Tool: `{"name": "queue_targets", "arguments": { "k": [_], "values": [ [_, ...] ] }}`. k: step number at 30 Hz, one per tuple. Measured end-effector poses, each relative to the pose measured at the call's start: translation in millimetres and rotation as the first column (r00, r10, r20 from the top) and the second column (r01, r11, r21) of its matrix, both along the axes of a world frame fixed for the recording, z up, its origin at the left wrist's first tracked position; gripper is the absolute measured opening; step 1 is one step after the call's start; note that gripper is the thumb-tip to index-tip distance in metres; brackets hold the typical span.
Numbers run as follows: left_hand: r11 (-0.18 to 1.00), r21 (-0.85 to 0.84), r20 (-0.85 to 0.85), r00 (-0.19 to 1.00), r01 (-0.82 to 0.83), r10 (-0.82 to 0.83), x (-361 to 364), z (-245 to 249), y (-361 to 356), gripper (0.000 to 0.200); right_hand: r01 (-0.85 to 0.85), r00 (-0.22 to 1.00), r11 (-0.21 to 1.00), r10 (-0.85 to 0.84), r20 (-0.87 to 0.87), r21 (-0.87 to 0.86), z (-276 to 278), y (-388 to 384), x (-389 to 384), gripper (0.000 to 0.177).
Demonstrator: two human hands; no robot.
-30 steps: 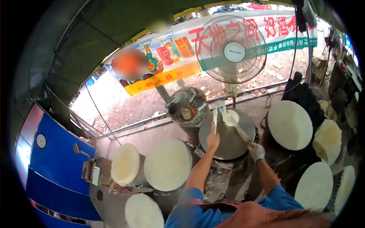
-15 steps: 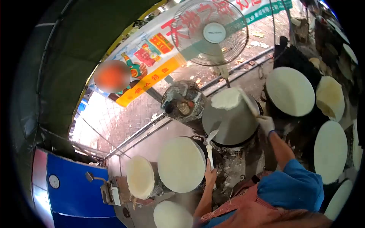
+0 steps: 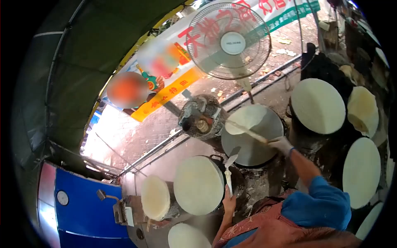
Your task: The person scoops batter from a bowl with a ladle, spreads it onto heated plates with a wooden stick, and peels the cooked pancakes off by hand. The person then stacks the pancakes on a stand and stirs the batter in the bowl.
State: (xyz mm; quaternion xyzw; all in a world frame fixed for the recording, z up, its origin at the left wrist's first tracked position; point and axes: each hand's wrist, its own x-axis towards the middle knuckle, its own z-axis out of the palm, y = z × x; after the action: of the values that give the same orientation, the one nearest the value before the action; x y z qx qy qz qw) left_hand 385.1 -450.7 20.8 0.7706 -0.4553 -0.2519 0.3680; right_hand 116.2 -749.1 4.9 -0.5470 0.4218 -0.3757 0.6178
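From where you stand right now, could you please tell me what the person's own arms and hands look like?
The right arm has a blue sleeve ending near the elbow and a narrow blue band at the wrist. The right hand seems to wear a pale glove, though blur leaves this uncertain. The left hand shows no glove.

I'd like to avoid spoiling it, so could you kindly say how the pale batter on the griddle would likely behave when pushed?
The pale batter would likely smear rather than slide as one piece, since it lies as a flat patch on the griddle. It may drag with the tool in the right hand, as the tool's far end overlaps it here.
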Motion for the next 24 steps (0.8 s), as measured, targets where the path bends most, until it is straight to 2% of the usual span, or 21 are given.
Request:
{"name": "queue_targets", "arguments": {
  "k": [2, 3, 5, 6, 7, 8, 9, 11, 12, 13, 14, 15, 18, 21, 22, 23, 24],
  "values": [
    [0.997, 0.064, 0.085, 0.996, -0.043, 0.038, -6.0, 17.5, 1.3, 0.063, 0.033, 0.994, 0.973, -0.056, 0.096, 0.23, 25.4, -22.9, -34.8, 0.027],
    [0.998, -0.053, 0.079, 0.997, -0.013, 0.018, -5.4, 9.9, -0.9, 0.064, 0.043, 0.987, 0.941, -0.093, 0.134, 0.335, 26.8, -43.3, -47.5, 0.028],
    [0.996, -0.001, -0.109, 0.99, -0.086, 0.086, -13.5, 11.5, -1.3, 0.065, 0.004, 0.998, 0.971, -0.02, 0.065, 0.24, -23.5, -54.2, -21.0, 0.028],
    [0.996, -0.008, -0.078, 0.993, -0.09, 0.089, -14.9, 11.1, 2.0, 0.065, -0.017, 1.0, 0.981, 0.012, 0.025, 0.194, -46.0, -45.6, -9.1, 0.028],
    [0.996, -0.021, -0.051, 0.995, -0.091, 0.09, -17.9, 9.6, -1.2, 0.066, -0.029, 0.997, 0.977, 0.013, 0.077, 0.213, -40.4, -32.0, 6.4, 0.027],
    [0.995, -0.026, -0.028, 0.995, -0.097, 0.096, -22.3, 7.9, -1.6, 0.066, -0.13, 0.991, 0.956, 0.119, 0.058, 0.262, -30.2, -34.1, 3.7, 0.028],
    [0.991, 0.038, -0.042, 0.991, -0.129, 0.13, -27.4, 9.2, -1.8, 0.067, -0.228, 0.973, 0.921, 0.226, 0.043, 0.315, -8.7, -33.5, -7.9, 0.028],
    [0.978, 0.107, -0.069, 0.98, -0.181, 0.189, -31.3, 6.6, 3.2, 0.068, -0.237, 0.96, 0.925, 0.27, -0.076, 0.296, 5.2, -65.2, -43.8, 0.027],
    [0.974, 0.109, -0.085, 0.974, -0.201, 0.21, -30.7, 2.3, 7.0, 0.069, -0.182, 0.983, 0.944, 0.185, 0.017, 0.276, 12.8, -82.4, -53.5, 0.025],
    [0.977, 0.056, -0.115, 0.971, -0.206, 0.212, -32.4, -8.0, 15.1, 0.07, -0.07, 0.995, 0.93, 0.042, 0.085, 0.362, 4.7, -104.9, -47.4, 0.022],
    [0.975, 0.047, -0.127, 0.967, -0.216, 0.221, -34.2, -18.1, 26.1, 0.07, -0.051, 0.998, 0.905, 0.067, -0.023, 0.421, -5.6, -117.1, -43.0, 0.022],
    [0.973, 0.038, -0.139, 0.963, -0.226, 0.229, -38.2, -20.7, 33.9, 0.071, -0.026, 0.986, 0.878, 0.101, -0.133, 0.478, 28.9, -114.6, -34.2, 0.021],
    [0.943, 0.154, -0.027, 0.953, -0.295, 0.302, -69.8, 28.1, 27.7, 0.072, -0.314, 0.949, 0.88, 0.304, 0.084, 0.357, -38.5, -94.5, -24.5, 0.022],
    [0.86, 0.288, 0.004, 0.898, -0.422, 0.44, -85.6, 8.9, 53.7, 0.071, -0.414, 0.887, 0.837, 0.459, -0.049, 0.358, -25.8, -108.2, -57.7, 0.022],
    [0.922, 0.074, -0.112, 0.916, -0.379, 0.386, -63.6, -87.3, 105.3, 0.07, -0.353, 0.921, 0.863, 0.389, -0.028, 0.361, -21.8, -125.4, -60.2, 0.022],
    [0.912, 0.111, -0.173, 0.896, -0.395, 0.409, -64.2, -79.3, 109.5, 0.069, -0.306, 0.938, 0.915, 0.337, -0.082, 0.264, -18.0, -144.0, -53.0, 0.02],
    [0.901, 0.157, -0.234, 0.871, -0.404, 0.431, -70.9, -69.3, 117.2, 0.069, -0.125, 0.928, 0.883, 0.266, -0.262, 0.452, 38.9, -148.2, -32.0, 0.019]
  ]
}}
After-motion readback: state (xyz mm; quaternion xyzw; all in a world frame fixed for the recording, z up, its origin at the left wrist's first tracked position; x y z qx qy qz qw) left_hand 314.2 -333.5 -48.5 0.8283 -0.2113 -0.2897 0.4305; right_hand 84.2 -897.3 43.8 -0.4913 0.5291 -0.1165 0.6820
